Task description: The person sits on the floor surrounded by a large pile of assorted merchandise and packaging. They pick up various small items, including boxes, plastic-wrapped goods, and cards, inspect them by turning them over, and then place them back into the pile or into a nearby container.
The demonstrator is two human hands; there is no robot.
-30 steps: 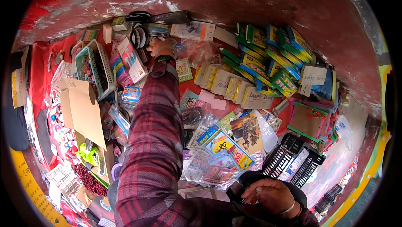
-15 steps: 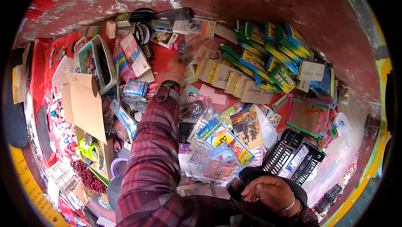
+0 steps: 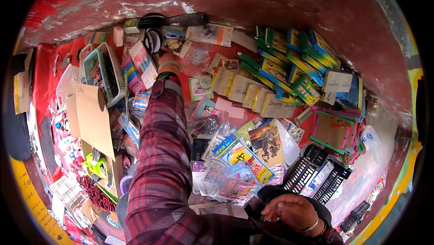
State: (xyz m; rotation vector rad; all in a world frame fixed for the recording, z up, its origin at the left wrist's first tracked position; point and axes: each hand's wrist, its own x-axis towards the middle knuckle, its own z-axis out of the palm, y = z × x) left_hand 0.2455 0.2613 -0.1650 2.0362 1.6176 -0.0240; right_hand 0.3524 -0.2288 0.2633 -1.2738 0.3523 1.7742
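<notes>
My left arm, in a plaid sleeve, stretches far forward over the goods. My left hand (image 3: 167,60) is beside a pink and white blister pack (image 3: 143,66) and a dark-and-yellow picture pack (image 3: 175,45); its fingers are too hidden to show a grip. Right of it lies a crumpled clear plastic bag (image 3: 197,59) on red cloth. A green card (image 3: 200,89) with a small round clear item (image 3: 205,82) is nearer me. My right hand (image 3: 291,211) rests low at the right over my dark-clad knee, its fingers bent together, with their tips against something dark.
Stacked coloured boxes (image 3: 294,60) and brown packets (image 3: 242,87) line the back right. Loose packets (image 3: 244,159) pile up in front of me, beside a black slatted basket (image 3: 296,168). At left stand plastic baskets (image 3: 118,75) and an opened carton (image 3: 92,116). A red wall (image 3: 271,1) bounds the back.
My left hand has moved left and slightly forward from beside the brown packets. The clear bag and the round item on the green card now show plainly. My right hand has barely moved.
</notes>
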